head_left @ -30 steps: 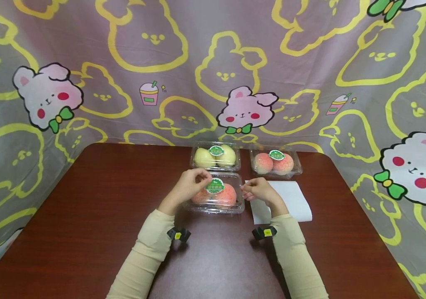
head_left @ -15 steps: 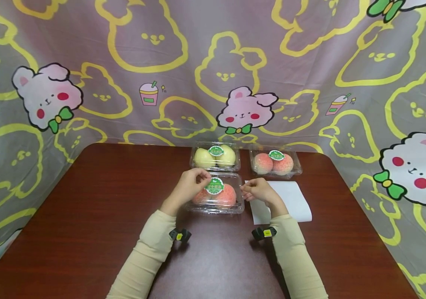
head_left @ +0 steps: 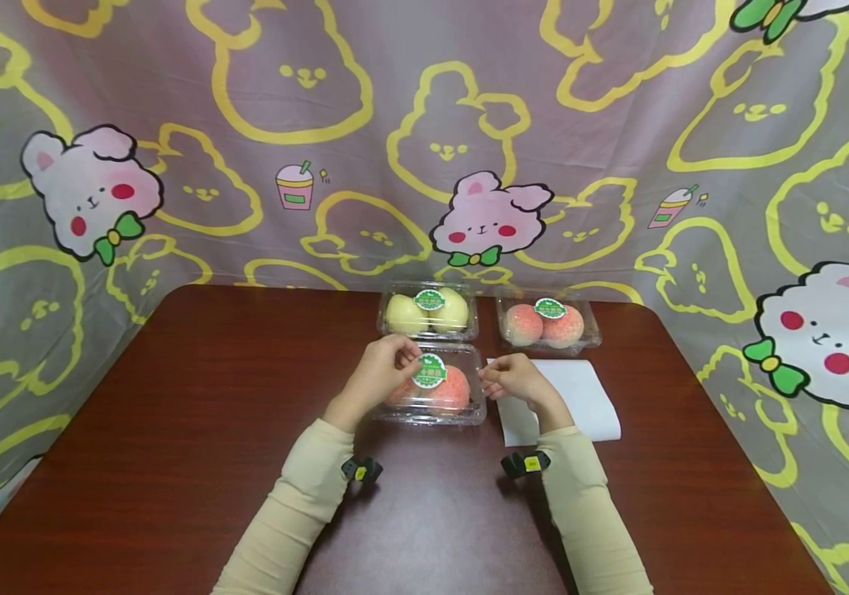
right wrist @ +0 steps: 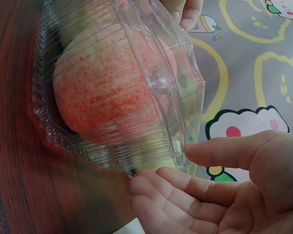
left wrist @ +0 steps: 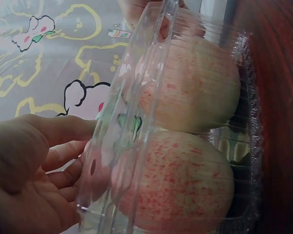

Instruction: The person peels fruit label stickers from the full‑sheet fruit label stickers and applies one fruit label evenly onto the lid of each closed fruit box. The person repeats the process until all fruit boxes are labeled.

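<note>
In the head view a clear plastic fruit box [head_left: 448,407] sits in front of me, with red-flecked peaches [right wrist: 107,83] inside and a green and white label [head_left: 434,372] on its lid. My left hand [head_left: 382,372] is over the lid's left side. Its fingertips touch the lid at the label and cover the label's left part; the left wrist view shows the thumb straight against the lid. My right hand [head_left: 519,382] holds the box's right edge, the thumb on one side of the rim and the fingers below it.
Behind stands a box of yellow-green fruit [head_left: 427,312]; a second box of peaches [head_left: 546,324] is to its right. A white sheet [head_left: 580,401] lies under and beside my right hand. A patterned curtain [head_left: 350,248] borders the brown table [head_left: 171,430].
My left hand has shifted slightly right and now covers more of the label's left side. The right hand and the boxes have stayed in place.
</note>
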Motion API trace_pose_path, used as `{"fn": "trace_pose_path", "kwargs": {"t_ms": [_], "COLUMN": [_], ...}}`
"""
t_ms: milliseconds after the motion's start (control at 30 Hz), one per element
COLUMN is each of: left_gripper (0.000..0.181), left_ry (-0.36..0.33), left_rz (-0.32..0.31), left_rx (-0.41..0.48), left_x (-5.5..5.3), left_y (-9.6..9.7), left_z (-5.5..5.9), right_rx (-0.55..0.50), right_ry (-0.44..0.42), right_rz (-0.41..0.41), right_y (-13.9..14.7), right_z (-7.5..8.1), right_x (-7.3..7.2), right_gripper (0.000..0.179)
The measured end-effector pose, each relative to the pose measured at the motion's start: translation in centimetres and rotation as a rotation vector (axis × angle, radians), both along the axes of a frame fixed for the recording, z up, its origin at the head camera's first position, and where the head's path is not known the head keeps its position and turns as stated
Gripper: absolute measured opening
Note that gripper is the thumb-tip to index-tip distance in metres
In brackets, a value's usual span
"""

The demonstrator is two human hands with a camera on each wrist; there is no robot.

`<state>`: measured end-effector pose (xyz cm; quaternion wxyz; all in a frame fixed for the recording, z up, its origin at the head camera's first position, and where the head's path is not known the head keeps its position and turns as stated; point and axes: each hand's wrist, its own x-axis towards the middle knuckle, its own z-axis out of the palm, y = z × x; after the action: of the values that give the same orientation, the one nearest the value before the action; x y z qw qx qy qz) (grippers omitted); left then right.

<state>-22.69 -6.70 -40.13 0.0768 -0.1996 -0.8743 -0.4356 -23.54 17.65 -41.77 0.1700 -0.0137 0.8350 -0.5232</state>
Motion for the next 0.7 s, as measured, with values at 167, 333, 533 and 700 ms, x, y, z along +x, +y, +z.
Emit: {"fn": "trace_pose_path", "kwargs": {"t_ms": [167, 333, 533, 700], "left_gripper": [0.009, 0.009, 0.009, 0.009], "left_ry": [0.013, 0.018, 0.028, 0.041], "left_rz": [0.014, 0.023, 0.03, 0.039], "left_rx": [-0.011, -0.022, -0.038, -0.057], "left_x": [-0.06, -0.13, -0.06, -0.08], "left_y": [0.17, 0.23, 0.24, 0.28], "left_z": [-0.13, -0.31, -0.29, -0.31], "right_rx": [0.004, 0.007, 0.002, 0.012], "right_ry": [0.003, 0.005, -0.001, -0.001], "right_rz": [0.002, 0.003, 0.003, -0.003], "right_y": [-0.06, -0.08, -0.05, -0.08], "right_z": [0.12, 0.07, 0.03, 0.09], "right_x": [0.01, -0.01, -0.01, -0.02], "right_gripper": [0.027, 0.028, 0.028, 0.028]}}
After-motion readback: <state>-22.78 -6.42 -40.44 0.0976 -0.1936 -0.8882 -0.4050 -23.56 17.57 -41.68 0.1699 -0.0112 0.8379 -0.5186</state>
